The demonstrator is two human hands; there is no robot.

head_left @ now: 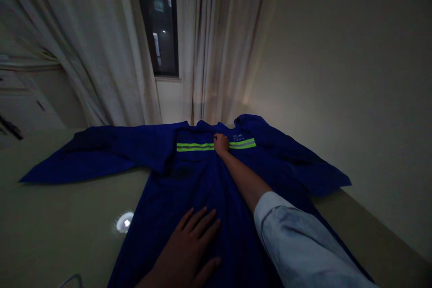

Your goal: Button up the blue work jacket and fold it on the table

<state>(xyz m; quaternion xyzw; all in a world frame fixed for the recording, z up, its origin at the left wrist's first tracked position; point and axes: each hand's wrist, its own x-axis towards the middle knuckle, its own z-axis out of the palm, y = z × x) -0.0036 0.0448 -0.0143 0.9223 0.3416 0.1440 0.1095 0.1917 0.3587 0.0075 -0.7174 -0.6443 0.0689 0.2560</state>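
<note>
A dark blue work garment [195,184] with long sleeves lies spread out, its collar end away from me. Across its chest runs a yellow-green reflective stripe [194,147] with a grey centre line, and small pale print [238,137] shows just above it on the right. My right hand [221,143] is closed in a fist at the middle of the stripe, gripping the fabric; creases run from it toward me. Nearer to me, my left hand [189,245] lies flat on the lower front with its fingers spread.
The garment rests on a greenish surface [67,216] that reflects a bright round light [124,222]. A thin cable [72,277] lies at the lower left. Behind are pale curtains [216,45], a dark window [160,22] and a cabinet [27,99]; a plain wall [354,76] borders the right side.
</note>
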